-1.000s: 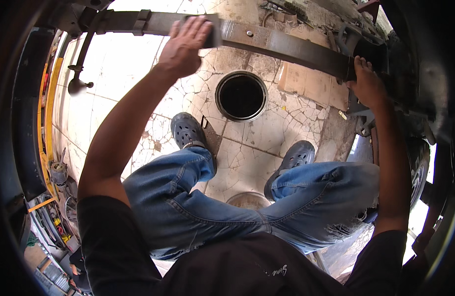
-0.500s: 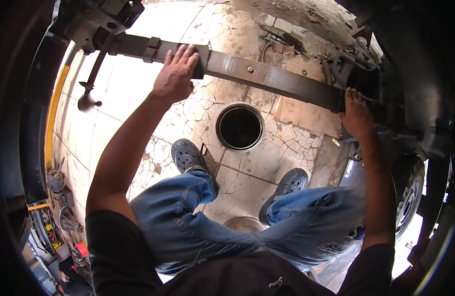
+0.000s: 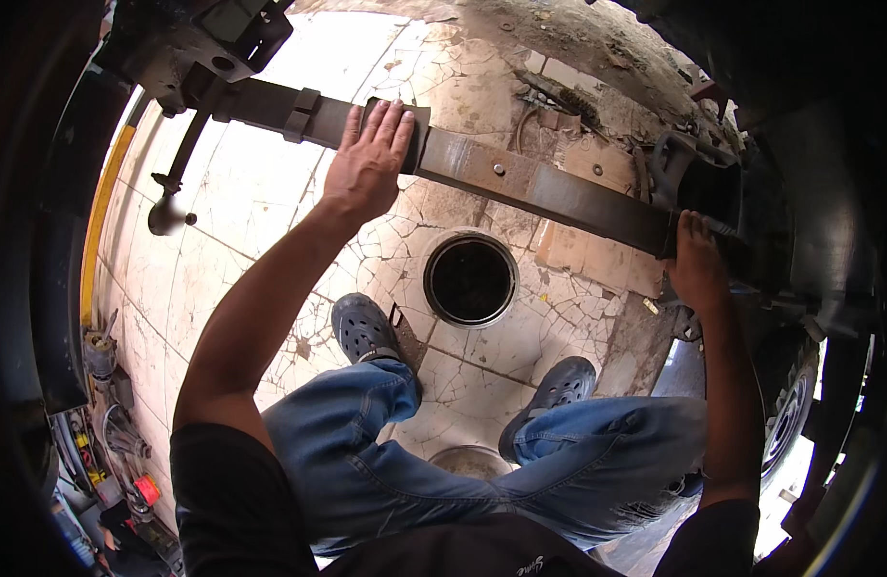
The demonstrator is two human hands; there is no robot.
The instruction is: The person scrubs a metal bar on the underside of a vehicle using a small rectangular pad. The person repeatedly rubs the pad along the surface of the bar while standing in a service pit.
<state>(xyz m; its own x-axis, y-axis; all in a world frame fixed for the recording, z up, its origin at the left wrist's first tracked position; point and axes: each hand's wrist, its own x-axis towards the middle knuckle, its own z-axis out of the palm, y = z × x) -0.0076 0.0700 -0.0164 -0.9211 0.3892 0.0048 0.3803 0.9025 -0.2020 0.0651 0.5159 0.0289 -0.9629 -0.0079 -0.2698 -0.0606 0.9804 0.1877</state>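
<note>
A long flat steel bar, seemingly a leaf spring point(image 3: 569, 197), runs across the far side under a vehicle, with a bolt head on its middle. My left hand point(image 3: 368, 173) lies flat over a dark flat piece point(image 3: 417, 135) on the bar, fingers stretched out and side by side. What this piece is made of I cannot tell. A metal clip point(image 3: 301, 115) wraps the bar left of that hand. At the bar's right end my right hand point(image 3: 698, 264) has its fingers bent over the edge, gripping it; its grip is partly in shadow.
Between my feet and the bar stands a round container with a dark inside point(image 3: 470, 279). A rod with a ball end point(image 3: 169, 216) hangs at left. Cardboard point(image 3: 593, 240) lies on the cracked tile floor. A wheel point(image 3: 788, 423) is at right, and cluttered parts point(image 3: 116, 433) lie at left.
The whole view has shifted, so the bar sits lower in the picture. My left hand and the dark piece have slid slightly right along the bar. My right hand keeps its place.
</note>
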